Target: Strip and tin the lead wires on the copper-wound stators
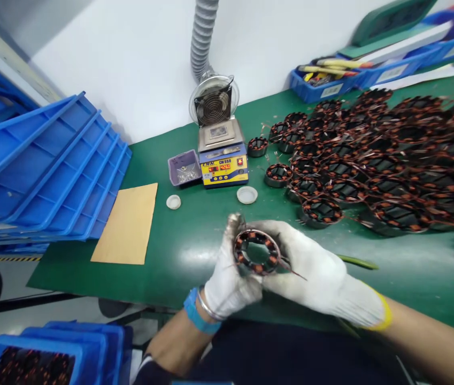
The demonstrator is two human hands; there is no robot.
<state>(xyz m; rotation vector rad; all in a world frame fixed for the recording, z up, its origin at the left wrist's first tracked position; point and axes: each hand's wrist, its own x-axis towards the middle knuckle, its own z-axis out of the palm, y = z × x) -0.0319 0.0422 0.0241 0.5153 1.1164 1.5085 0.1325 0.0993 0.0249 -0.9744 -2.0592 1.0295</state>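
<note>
Between my two gloved hands is a motor stator (272, 249), a ring wound with copper coils and with loose wire ends at its right side. My left hand (230, 272) is closed round its left side, thumb up along the ring. From the right, my right hand (310, 262) grips the same ring, its fingers partly hidden behind it. Both hands wear white gloves, and a blue band circles the left wrist. Many similar stators (321, 211) stand close together on the green table (186, 235) to the right.
A soldering pot with a digital display (224, 166) stands at the back under a grey hose (203, 37). Near it are a purple tray (184, 167) and two small white dishes (247, 194). Brown card (126, 224) and stacked blue crates (46, 176) lie left; a green-handled tool (358, 262) lies right.
</note>
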